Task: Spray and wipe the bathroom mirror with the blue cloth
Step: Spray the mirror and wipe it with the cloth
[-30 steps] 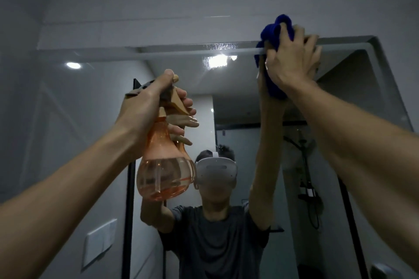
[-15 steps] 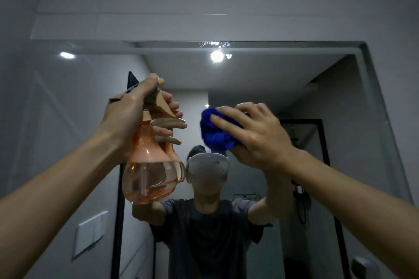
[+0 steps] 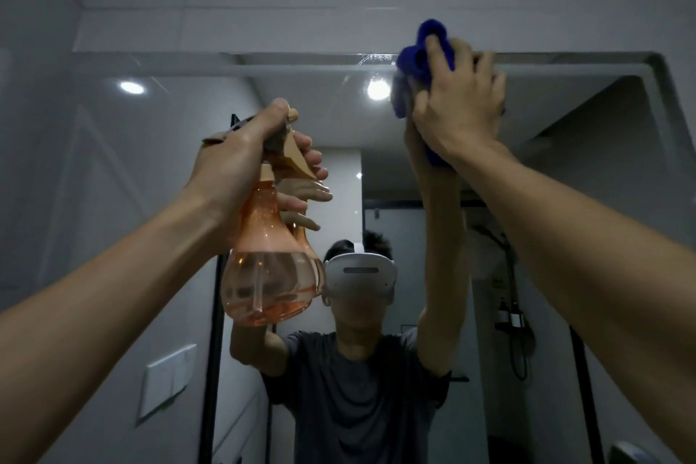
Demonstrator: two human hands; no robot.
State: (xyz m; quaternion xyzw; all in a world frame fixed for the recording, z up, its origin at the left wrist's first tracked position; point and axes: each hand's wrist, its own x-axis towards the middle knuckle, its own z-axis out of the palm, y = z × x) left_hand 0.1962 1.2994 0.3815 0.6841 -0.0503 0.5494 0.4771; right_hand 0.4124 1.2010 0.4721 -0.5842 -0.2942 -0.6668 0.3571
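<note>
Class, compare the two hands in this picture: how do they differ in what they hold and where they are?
The left hand grips an orange spray bottle at its trigger head; the right hand presses a blue cloth against the mirror. The right hand is higher, at the mirror's top edge. Both are raised.

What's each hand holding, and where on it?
Left hand grips the orange spray bottle at its trigger head and neck. Right hand holds the bunched blue cloth against the mirror's top edge.

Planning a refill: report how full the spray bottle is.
Partly full. In the clear orange spray bottle, held upright by the left hand, liquid fills only the rounded lower bulb; the neck above looks empty.
</note>
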